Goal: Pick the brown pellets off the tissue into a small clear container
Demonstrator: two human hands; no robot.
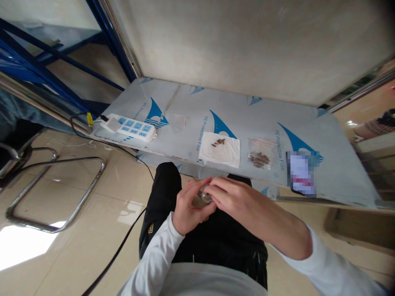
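Note:
Above my lap, my left hand (188, 207) curls round a small clear, rounded object (205, 195), which looks like glass or plastic. The fingers of my right hand (230, 197) are pinched together at its top. Whatever lies between those right fingertips is hidden. Just beyond my hands, a white cloth or paper square (219, 157) lies on the bench with several brown pieces (217, 142) on it. To its right is a clear bag (261, 153) with more brown pieces and pinkish strips.
The bench (173, 144) is covered in printed protective film. On it are a white and blue power strip (131, 128), a small clear bag (180, 122) and a phone-like item (300, 174), blurred out. A metal-framed chair (83, 197) stands left; a black cable (120, 244) runs beside my leg.

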